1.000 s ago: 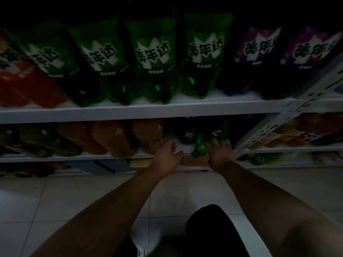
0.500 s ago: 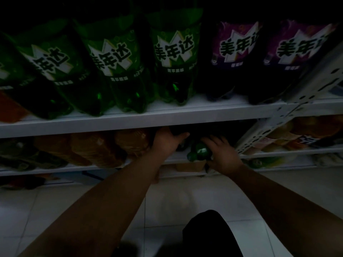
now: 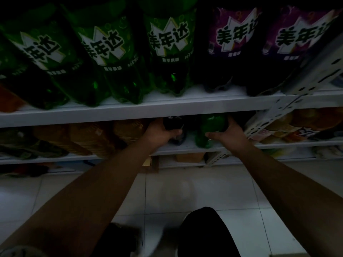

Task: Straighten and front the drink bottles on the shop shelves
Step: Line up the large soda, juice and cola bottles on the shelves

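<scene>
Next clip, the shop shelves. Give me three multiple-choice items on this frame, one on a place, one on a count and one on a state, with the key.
1. Where is the green bottle that the right hand holds?
A. on the floor tiles
B. in a basket
C. on the lower shelf

2. How many purple-labelled bottles show on the upper shelf?
A. two
B. none
C. five

3. What is the left hand doing?
A. hanging idle
B. gripping a dark bottle
C. lying flat on the floor

Key:
1. C, its base sits near the lower shelf's front edge.
2. A, two purple labels stand at the row's right end.
3. B, the fingers curl round the dark bottle.
</scene>
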Demonstrator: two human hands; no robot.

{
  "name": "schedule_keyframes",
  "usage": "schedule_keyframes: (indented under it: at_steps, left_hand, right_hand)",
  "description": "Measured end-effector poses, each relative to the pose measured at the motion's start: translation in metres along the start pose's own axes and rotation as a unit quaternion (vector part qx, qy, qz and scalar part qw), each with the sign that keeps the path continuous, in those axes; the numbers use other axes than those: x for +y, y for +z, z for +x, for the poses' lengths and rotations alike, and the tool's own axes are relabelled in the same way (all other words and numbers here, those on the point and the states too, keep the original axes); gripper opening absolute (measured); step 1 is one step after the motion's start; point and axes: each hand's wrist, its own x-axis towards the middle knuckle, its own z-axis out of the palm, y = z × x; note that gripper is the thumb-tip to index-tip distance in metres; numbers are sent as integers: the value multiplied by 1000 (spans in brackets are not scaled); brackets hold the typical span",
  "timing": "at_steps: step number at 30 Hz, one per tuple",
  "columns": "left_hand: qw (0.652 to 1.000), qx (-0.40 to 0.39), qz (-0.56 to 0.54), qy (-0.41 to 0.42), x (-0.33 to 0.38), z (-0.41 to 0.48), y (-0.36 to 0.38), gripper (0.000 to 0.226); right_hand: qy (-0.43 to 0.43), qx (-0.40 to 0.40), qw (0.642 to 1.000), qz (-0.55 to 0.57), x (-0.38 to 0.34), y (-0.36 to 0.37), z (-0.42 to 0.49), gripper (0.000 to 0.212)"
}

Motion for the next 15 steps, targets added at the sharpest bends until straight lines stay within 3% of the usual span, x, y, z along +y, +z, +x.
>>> schedule_keyframes:
  at_steps: [3,8,12,15]
  left_hand:
    - [1000,-11,-4,4,-3,-1,-1,78]
    - [999,-22,-31,-6,1,0,-2,67]
    - [998,-27,-52,12,-4,4,-3,54]
    - [996,-52,20,66,-7,4,-2,58]
  right_hand:
    - [-3,0,1000,-18,1,4,1,89]
    - [-28,38,997,-59,2,17,1,108]
    - [-8,-47,999,-2,9,15,5,103]
    - [-24,-89,995,-26,21,13,4,87]
